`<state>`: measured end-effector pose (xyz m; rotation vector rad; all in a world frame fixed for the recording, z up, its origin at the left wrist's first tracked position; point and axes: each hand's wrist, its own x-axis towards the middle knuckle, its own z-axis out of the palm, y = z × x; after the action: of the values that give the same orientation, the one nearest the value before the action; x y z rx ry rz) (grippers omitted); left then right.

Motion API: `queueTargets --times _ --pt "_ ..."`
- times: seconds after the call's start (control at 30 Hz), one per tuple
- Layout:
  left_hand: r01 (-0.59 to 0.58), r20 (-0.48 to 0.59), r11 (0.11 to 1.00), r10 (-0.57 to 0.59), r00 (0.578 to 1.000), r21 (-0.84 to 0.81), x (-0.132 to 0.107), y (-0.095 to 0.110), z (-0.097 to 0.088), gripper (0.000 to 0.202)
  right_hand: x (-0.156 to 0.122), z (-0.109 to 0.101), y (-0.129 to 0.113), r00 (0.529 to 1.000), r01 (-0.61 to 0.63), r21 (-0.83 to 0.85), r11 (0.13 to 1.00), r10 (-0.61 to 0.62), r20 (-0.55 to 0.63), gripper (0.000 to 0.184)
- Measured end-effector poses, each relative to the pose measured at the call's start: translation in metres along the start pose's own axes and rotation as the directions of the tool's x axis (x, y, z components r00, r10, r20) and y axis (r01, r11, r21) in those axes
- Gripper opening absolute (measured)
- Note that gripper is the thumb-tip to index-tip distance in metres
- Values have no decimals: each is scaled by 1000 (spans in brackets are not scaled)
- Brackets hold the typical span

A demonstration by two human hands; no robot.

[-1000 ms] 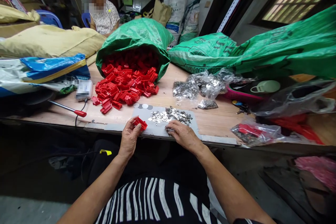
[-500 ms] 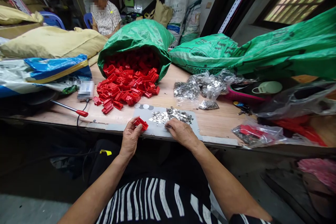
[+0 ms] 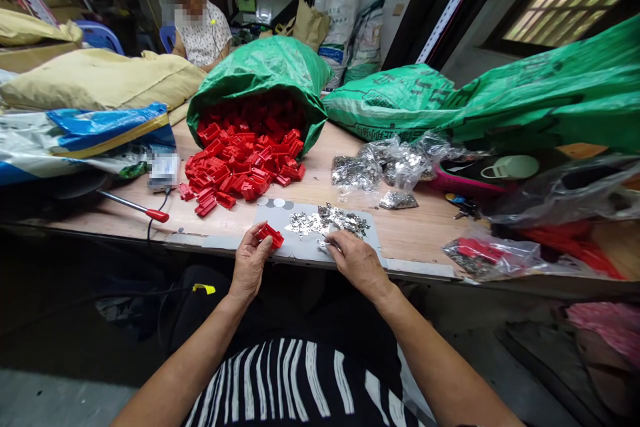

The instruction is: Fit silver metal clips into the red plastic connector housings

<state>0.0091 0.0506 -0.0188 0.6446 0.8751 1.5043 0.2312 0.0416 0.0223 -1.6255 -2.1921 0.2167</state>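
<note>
My left hand [image 3: 250, 263] is closed round a red plastic housing [image 3: 270, 236], its hollow side turned up, just over the table's front edge. Thumb and fingers of my right hand [image 3: 359, 260] are pinched on a small metal piece [image 3: 325, 242], whose exact shape is too small to make out. Right beside those fingertips, a pile of small shiny metal pieces [image 3: 343, 219] is spread on a grey mat [image 3: 295, 250]. Past my left hand, a heap of similar red housings [image 3: 230, 167] spills from the mouth of a green woven sack [image 3: 270, 57].
Clear bags of metal parts [image 3: 355, 173] lie beyond the mat. A red-tipped lever [image 3: 157, 215] juts out at left. Another bag [image 3: 480, 253] and a pink basket [image 3: 450, 181] are on the right. A person [image 3: 200, 30] sits across the table.
My right hand has shifted slightly right, away from my left hand, and the metal at its fingertips shows more. The left hand stays in place with the red housing.
</note>
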Motion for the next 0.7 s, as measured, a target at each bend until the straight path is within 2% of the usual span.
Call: queueTargets --times 0.1,0.23,0.5,0.7 --pt "-4 3 1000 3 1000 11 0 0 0 44 -2 0 3 1000 -14 73 997 14 6 10" --pt "4 15 1000 -4 1000 7 0 0 -2 43 -2 -3 11 996 -67 98 993 73 -50 10" --pt "-9 0 1000 9 1000 14 0 1 0 43 -3 7 0 999 -38 -40 999 39 32 8" --pt "-2 4 1000 2 1000 7 0 1 -1 43 9 -5 14 985 -169 123 978 172 -15 13"
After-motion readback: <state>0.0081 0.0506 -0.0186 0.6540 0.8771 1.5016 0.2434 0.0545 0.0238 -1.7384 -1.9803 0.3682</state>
